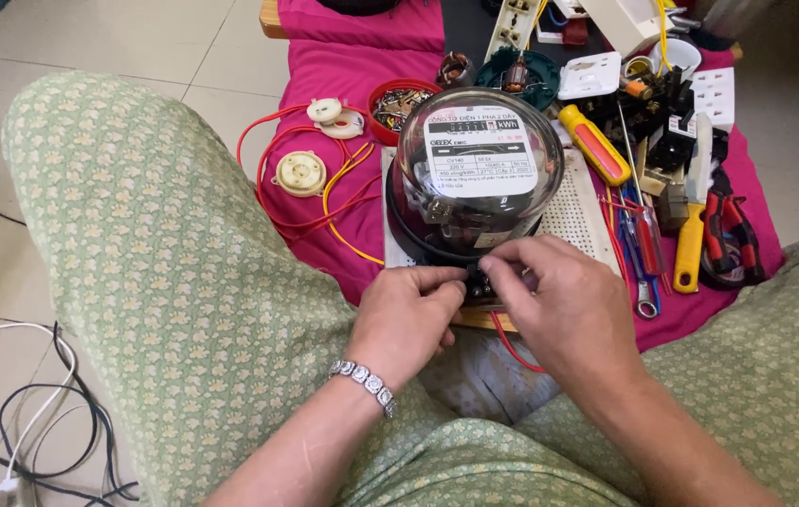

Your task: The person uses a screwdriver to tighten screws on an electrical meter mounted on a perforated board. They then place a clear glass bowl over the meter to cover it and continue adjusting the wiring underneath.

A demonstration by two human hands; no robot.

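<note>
Pink cloth [343,66] covering low bench, tools alongside. Left hand [406,314] & right hand [559,300] both pinching electric meter [474,169] terminal block, steadying it near knees.

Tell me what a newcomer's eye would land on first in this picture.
First, the electricity meter with its clear glass dome, standing in the middle on a white perforated board. Just below it, the left hand and right hand meet at the meter's black base, fingers pinching something small there. Around it, a bright pink cloth carries red wires at left and a yellow-handled screwdriver at right.
</note>
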